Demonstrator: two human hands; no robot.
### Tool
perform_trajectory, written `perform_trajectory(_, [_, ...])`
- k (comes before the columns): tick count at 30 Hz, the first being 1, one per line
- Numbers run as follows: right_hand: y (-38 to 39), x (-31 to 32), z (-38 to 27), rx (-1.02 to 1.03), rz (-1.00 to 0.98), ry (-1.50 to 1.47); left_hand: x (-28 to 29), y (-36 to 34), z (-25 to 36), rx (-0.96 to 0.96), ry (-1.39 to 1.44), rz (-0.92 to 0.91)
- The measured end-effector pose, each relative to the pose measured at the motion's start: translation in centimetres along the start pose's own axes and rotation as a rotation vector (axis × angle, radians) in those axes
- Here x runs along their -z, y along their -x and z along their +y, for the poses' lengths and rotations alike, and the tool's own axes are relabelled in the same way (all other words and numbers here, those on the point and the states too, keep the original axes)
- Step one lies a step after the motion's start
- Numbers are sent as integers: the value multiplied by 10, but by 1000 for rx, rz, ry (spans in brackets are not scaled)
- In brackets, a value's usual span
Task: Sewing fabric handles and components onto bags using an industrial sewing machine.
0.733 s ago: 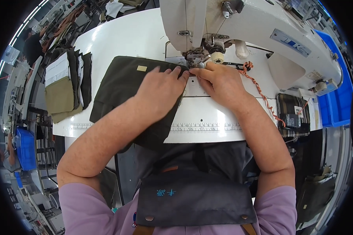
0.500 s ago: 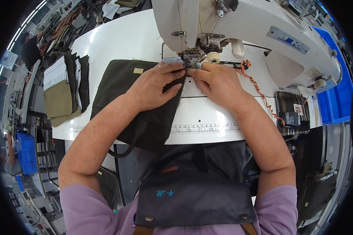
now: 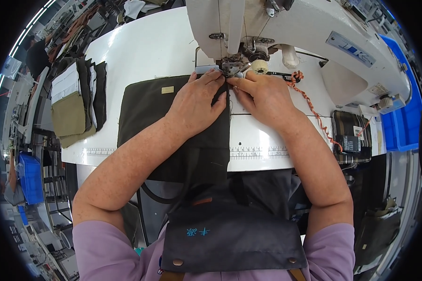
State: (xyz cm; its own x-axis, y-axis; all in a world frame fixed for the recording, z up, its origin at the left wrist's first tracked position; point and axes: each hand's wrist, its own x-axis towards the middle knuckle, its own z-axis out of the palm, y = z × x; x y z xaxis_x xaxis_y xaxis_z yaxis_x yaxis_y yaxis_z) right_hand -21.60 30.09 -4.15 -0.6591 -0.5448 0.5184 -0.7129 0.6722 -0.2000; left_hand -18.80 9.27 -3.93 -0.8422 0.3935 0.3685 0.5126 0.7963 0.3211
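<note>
A dark green cloth piece with a small pale label lies on the white sewing table, its right upper corner at the presser foot of the sewing machine. My left hand rests flat on the cloth, fingers stretched toward the foot and thumb apart. On the other side, my right hand is closed, its index finger and thumb at the cloth's edge close to the needle. A dark strap loop hangs below the table's front edge. The needle tip is hidden behind the foot and fingers.
Stacked cloth pieces in olive, white and black lie at the table's left. A coiled orange cord runs down to a plaid pad on the right. Beyond it stands a blue bin. A printed ruler lines the front edge.
The cloth has turned slightly, so its right edge now runs straighter toward me, and its lower part has swung right. My left hand has shifted slightly with it; my right hand stays beside the foot.
</note>
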Motion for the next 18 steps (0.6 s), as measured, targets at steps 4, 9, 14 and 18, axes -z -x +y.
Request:
perform_trajectory(4, [1, 1, -1, -14, 6, -20, -1, 0, -1, -10, -12, -14])
perform_trajectory(9, [3, 0, 0, -29, 15, -23, -1, -3, -2, -5, -43, -59])
perform_trajectory(14, [4, 1, 0, -47, 18, -50, 7, -4, -1, 8, -96, -133])
perform_trajectory(18, [7, 3, 0, -59, 21, -65, 25, 17, 11, -71, -231, -185])
